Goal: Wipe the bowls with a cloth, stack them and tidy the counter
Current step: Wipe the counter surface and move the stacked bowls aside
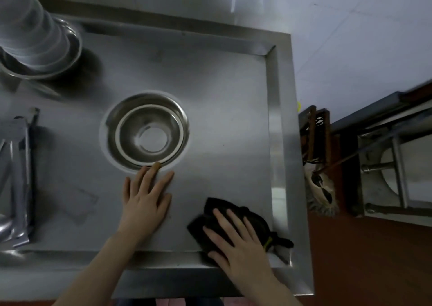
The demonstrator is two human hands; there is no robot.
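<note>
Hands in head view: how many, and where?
2. Left hand lies flat on the steel counter, fingertips near the steel bowl. Right hand presses the black cloth at the front right corner.

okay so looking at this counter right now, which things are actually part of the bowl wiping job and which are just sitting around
Part of the job:
- black cloth, flat under the right hand
- steel bowl mid-counter, the left hand fingertips at its rim
- bowl stack, far left corner
- steel counter

Just lying about:
- silvery packets, left edge
- brush on the floor, right of the counter
- metal stand, far right
</note>
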